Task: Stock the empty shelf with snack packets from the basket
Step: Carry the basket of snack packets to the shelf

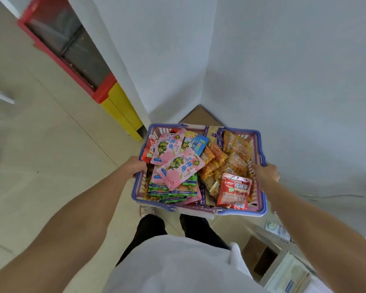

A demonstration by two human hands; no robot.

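A person holds a full basket (241,212) of snack packets (177,172) at the centre of view. The left hand (138,166) curls over its rim at 9 o'clock, and the right hand (266,175) grips the rim at 3 o'clock. No empty shelf is in view. If the basket tips, the red packet (234,191) leaning at 5 o'clock would probably slide out.
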